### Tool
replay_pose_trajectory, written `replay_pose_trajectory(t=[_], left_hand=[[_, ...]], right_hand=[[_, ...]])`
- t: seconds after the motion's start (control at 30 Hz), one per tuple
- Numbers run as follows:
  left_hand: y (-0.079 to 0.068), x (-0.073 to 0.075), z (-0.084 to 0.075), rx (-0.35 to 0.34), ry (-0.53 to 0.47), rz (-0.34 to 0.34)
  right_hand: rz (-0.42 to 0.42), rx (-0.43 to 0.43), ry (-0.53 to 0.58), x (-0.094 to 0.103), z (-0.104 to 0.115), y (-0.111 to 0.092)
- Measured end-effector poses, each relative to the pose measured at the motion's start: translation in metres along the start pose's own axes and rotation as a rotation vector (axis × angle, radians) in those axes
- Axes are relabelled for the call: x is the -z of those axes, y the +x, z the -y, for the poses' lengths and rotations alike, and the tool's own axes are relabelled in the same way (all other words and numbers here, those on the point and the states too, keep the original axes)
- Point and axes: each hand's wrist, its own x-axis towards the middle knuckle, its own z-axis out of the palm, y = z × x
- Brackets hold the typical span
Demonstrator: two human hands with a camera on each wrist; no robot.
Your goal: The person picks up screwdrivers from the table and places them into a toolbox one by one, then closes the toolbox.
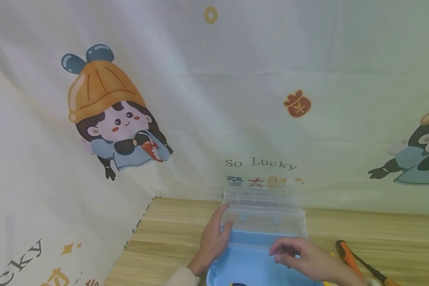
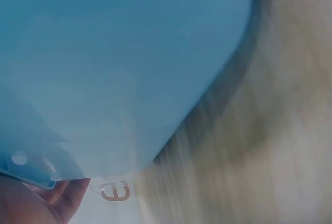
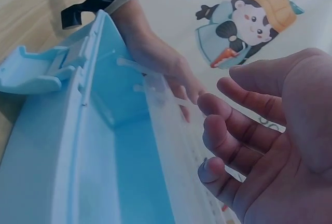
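Observation:
A light blue plastic box (image 1: 250,262) stands on the table with its clear lid (image 1: 264,220) raised at the far side. My left hand (image 1: 214,236) holds the lid's left edge near the hinge, its thumb towards the inside and fingers on the outside. Part of that hand shows at the lower left of the left wrist view, beside the box wall (image 2: 114,79). Over the box's right half hovers my right hand (image 1: 304,256), fingers loosely bent and nothing between them. In the right wrist view a blue latch (image 3: 31,71) hangs outward from the box's front.
To the right of the box lie an orange and black screwdriver handle (image 1: 348,256) and a second tool with a dark shaft (image 1: 370,268). A dark and yellow item (image 1: 238,284) shows at the bottom edge. A printed cloth (image 1: 200,119) hangs behind the wooden table (image 1: 171,222).

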Motion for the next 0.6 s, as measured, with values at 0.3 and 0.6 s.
replay_pose_trajectory(t=[0.3, 0.6], left_hand=[[0.001, 0.0, 0.0, -0.004, -0.005, -0.006], [0.002, 0.001, -0.001, -0.002, -0.009, 0.001]], right_hand=[[-0.033, -0.068, -0.013, 0.016, 0.005, -0.013], [-0.094, -0.199, -0.04, 0.042, 0.003, -0.034]])
